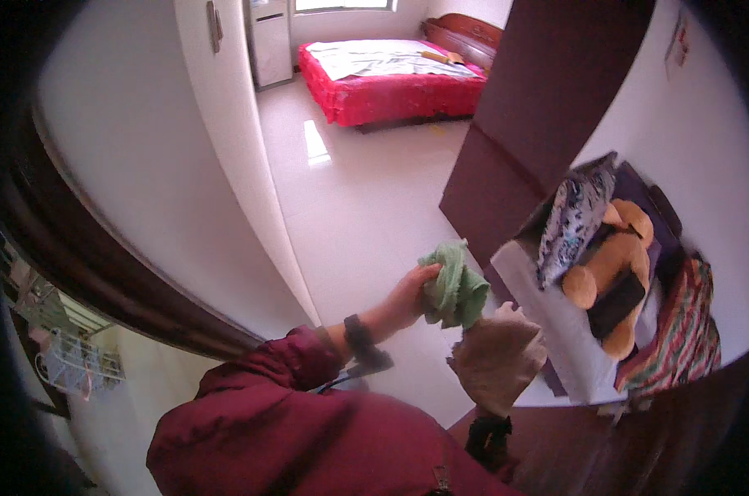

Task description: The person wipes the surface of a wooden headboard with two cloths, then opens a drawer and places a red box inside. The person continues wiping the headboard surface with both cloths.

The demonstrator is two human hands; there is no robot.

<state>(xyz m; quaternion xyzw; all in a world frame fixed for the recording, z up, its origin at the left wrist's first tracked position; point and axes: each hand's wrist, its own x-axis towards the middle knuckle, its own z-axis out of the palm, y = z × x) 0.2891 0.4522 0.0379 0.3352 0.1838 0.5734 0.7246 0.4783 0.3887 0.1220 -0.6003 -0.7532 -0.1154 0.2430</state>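
My left hand (pixel 409 299) is closed round a bunched green cloth (pixel 454 285), holding it above the pale floor. Beside it, a brown cloth (pixel 496 360) covers most of my right hand, which holds it up; the fingers are largely hidden. Below that cloth shows a black band (pixel 488 440) on my right wrist. Another dark strap (pixel 359 335) circles the left wrist, at the end of a maroon sleeve. The two cloths nearly touch, the green one a little farther from me.
At right, a seat-like piece (pixel 548 331) carries an orange-brown plush toy (pixel 626 256), a patterned cushion (pixel 574 219) and a striped cloth (pixel 680 331). A dark brown panel (pixel 539 91) rises behind it. A white door (pixel 225 124) stands left. Farther off is a red-covered bed (pixel 391 101).
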